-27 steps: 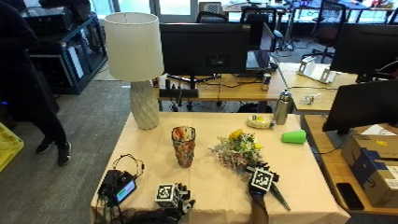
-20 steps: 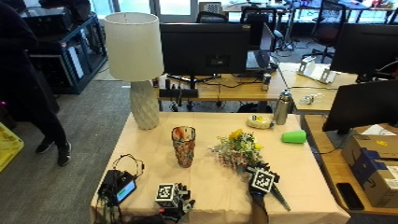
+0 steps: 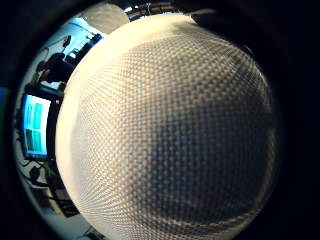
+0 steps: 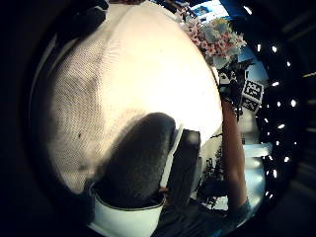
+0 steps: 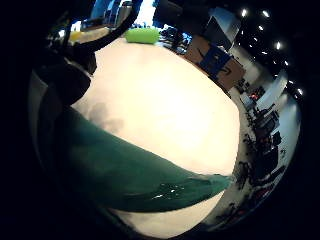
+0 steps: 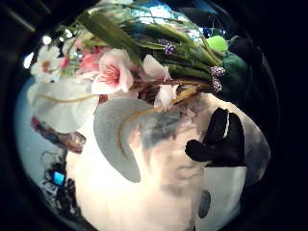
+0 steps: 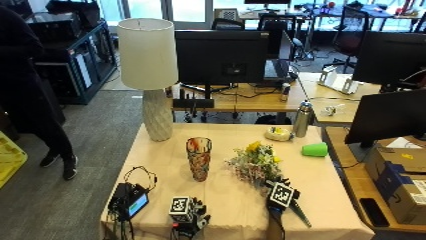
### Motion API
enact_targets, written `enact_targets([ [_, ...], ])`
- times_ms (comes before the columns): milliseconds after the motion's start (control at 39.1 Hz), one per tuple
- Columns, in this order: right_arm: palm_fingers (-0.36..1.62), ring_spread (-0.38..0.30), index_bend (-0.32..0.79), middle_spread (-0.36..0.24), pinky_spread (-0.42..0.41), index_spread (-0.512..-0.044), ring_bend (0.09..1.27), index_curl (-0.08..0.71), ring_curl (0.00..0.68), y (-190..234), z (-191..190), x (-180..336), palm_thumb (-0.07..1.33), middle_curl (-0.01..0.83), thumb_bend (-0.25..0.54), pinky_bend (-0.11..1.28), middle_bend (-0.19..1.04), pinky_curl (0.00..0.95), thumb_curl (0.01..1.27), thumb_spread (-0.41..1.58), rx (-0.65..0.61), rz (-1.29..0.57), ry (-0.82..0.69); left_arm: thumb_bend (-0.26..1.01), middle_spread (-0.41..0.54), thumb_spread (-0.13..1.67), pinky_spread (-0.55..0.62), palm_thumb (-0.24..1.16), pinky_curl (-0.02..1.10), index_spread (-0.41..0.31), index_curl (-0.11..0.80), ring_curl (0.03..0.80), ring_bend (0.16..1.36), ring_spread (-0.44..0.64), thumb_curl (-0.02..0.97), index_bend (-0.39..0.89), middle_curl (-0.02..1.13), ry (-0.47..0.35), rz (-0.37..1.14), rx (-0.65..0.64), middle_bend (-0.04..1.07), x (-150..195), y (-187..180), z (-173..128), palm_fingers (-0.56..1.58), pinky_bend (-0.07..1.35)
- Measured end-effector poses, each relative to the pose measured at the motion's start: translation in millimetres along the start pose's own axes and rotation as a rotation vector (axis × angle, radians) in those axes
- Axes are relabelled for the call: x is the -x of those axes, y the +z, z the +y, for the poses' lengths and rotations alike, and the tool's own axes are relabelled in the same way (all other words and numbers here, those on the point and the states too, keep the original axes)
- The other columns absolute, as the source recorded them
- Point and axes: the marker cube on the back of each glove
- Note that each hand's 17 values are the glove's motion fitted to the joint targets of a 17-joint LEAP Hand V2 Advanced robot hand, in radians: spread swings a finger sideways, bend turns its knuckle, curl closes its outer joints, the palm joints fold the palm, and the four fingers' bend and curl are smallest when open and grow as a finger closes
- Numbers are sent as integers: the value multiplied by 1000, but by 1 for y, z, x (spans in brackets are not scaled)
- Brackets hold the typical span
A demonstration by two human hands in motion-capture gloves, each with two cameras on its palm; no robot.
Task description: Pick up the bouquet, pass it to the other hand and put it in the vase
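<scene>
The bouquet, yellow, pink and white flowers with a green-wrapped stem end, lies on the beige tablecloth right of the patterned glass vase, which stands upright and apart from it. My right hand sits over the stems near the front edge and appears to grip them. The right thumb side palm view is filled by the bouquet, with one finger beside the stems. The green wrap runs close under the palm. My left hand rests on the cloth at the front edge, holding nothing.
A white lamp stands at the back left corner. A silver bottle, a small roll and a green cup sit at the back right. A black device with a lit screen and cables lies front left.
</scene>
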Motion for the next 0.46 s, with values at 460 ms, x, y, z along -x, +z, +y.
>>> enact_targets([
  [460, 876, -110, 68, -109, 80, -289, 692, 142, 398, 14, -36, 8, 853, 402, 177, 437, 378, 342, 487, 935, -208, -18, 2, -37, -23, 995, 496, -25, 191, -145, 372, 242, 420, 235, 210, 226, 293, 8, 101, 102, 175, -8, -14, 24, 381, 170],
])
